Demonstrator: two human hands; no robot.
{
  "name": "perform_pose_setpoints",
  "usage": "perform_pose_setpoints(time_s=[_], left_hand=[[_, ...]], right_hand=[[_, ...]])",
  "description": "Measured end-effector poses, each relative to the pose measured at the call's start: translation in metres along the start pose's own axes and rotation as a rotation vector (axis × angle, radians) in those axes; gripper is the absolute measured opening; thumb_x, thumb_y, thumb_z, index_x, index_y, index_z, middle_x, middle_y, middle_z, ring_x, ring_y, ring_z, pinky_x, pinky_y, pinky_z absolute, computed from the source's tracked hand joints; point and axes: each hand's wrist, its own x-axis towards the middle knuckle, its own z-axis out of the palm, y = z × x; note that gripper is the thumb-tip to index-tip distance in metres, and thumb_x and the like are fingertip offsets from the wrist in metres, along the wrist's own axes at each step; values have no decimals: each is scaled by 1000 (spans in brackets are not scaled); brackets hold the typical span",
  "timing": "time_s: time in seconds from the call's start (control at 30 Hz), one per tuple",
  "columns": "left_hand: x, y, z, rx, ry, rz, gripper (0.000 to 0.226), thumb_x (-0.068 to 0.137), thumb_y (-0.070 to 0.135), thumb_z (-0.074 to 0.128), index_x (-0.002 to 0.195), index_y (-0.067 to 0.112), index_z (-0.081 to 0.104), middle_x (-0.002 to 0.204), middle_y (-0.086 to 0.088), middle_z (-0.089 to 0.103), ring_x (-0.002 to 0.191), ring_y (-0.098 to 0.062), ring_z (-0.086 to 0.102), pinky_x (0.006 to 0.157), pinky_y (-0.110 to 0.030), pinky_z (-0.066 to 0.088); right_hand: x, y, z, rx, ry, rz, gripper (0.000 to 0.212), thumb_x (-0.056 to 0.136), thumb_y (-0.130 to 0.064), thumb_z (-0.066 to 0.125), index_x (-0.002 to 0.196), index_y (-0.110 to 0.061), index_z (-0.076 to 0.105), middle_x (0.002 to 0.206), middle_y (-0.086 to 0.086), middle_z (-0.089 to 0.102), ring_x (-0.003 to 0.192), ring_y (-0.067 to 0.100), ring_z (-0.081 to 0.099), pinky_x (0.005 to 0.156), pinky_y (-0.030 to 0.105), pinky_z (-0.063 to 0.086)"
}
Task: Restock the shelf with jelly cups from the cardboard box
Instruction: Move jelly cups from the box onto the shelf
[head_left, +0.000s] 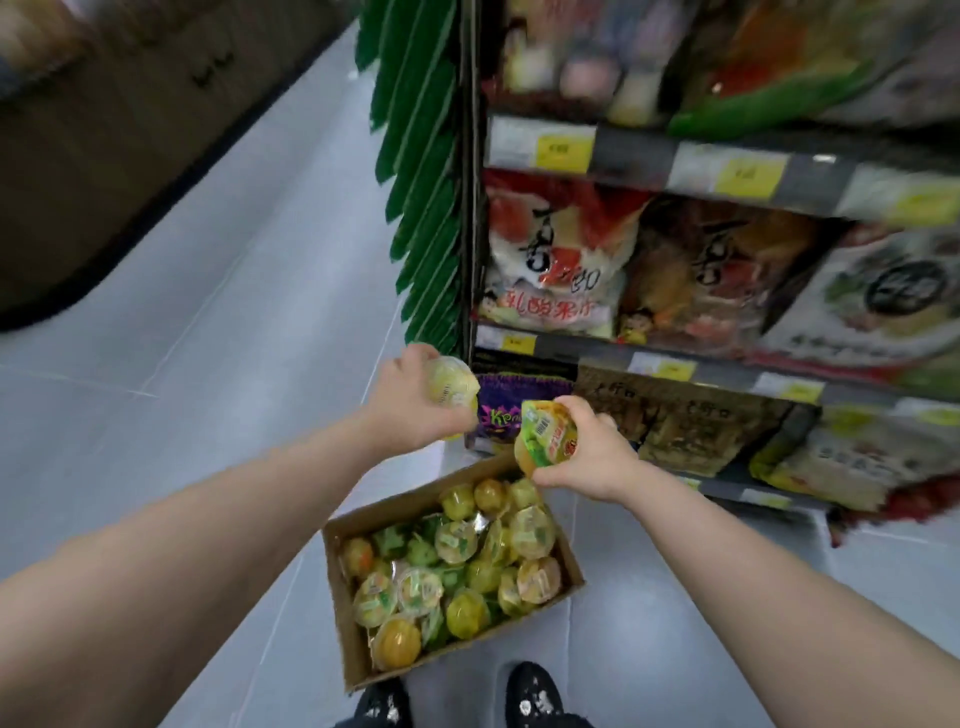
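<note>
Pale-yellow clear plastic jelly cup (451, 387) sits in the left hand (410, 400), whose fingers curl round it. The fingertips are hidden behind the cup, and its print is too blurred to read. At four o'clock of it, just apart, the right hand (597, 452) grips a green-and-red-lidded jelly cup (548, 434), with the lid facing the camera. At six o'clock below both hands, an open brown cardboard box (353, 649) stands on grey floor tiles (234, 338) and holds a heap of yellow and green jelly cups (457, 561). From twelve to three o'clock rises a dark shelf unit with yellow price tags (623, 150). Its bagged goods are smeared and its right side is cut off. Black speckled shoes (532, 696) are cropped by the lower edge.
</note>
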Motion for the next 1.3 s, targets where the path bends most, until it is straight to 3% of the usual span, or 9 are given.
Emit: perform_pose_setpoints(time_s=[0.17, 0.3, 0.43, 0.6, 0.77, 0.9, 1.0, 1.07, 1.3], left_hand=[[-53, 134, -97, 1, -10, 104, 110, 42, 60, 61, 144, 27, 34, 138, -14, 37, 127, -30, 41, 103, -40, 41], [-92, 232, -147, -21, 24, 301, 112, 46, 51, 71, 146, 21, 30, 137, -6, 45, 118, -23, 51, 92, -32, 46], [-128, 316, -169, -25, 110, 421, 116, 51, 48, 79, 150, 20, 25, 146, -7, 38, 126, -24, 46, 91, -29, 43], [-167, 413, -170, -149, 199, 488, 99, 66, 41, 82, 147, 20, 29, 146, -6, 38, 124, -27, 46, 96, -39, 47], [-214, 497, -163, -282, 334, 591, 98, 55, 44, 81, 141, 23, 39, 133, -3, 48, 105, -21, 55, 79, -32, 49], [-242, 548, -168, -328, 367, 702, 89, 63, 40, 79, 142, 27, 41, 132, 1, 49, 89, -16, 61, 61, -27, 49], [-251, 582, -172, -336, 416, 810, 85, 68, 32, 81, 143, 25, 42, 134, 2, 51, 111, -14, 55, 83, -26, 44], [-256, 606, -176, -339, 441, 877, 82, 66, 31, 83, 139, 24, 47, 133, 3, 54, 111, -11, 55, 91, -24, 43], [-247, 686, -185, -455, 425, 1073, 78, 67, 36, 85, 135, 21, 52, 133, 2, 54, 116, -9, 53, 92, -21, 40]], right_hand=[[-94, -64, -123, 11, 243, -5, 101, 68, -52, 76, 150, -29, 21, 135, 5, 37, 117, 23, 47, 92, 30, 40], [-156, -95, -210, 20, 438, -6, 109, 65, -53, 79, 150, -21, 19, 144, 5, 36, 125, 24, 45, 100, 36, 43], [-208, -102, -284, 71, 580, -39, 108, 60, -48, 83, 146, -14, 27, 137, 7, 42, 118, 24, 50, 94, 37, 49], [-272, -85, -372, 129, 724, -144, 101, 66, -42, 83, 147, -20, 27, 141, 3, 36, 123, 23, 46, 91, 32, 46], [-332, -61, -446, 268, 919, -318, 97, 67, -38, 84, 147, -20, 32, 146, 0, 40, 130, 19, 43, 106, 35, 40], [-360, -52, -491, 278, 1020, -425, 86, 67, -39, 85, 139, -24, 41, 132, -4, 52, 116, 14, 51, 93, 26, 43], [-368, -49, -521, 333, 1086, -494, 80, 66, -39, 86, 133, -28, 44, 116, -9, 55, 104, 10, 53, 83, 22, 40], [-370, -48, -541, 367, 1142, -531, 73, 65, -40, 86, 125, -31, 46, 107, -13, 55, 101, 10, 55, 82, 23, 42], [-370, -45, -616, 396, 1371, -674, 47, 66, -39, 85, 94, -37, 47, 103, -8, 62, 97, 11, 62, 77, 26, 51]])
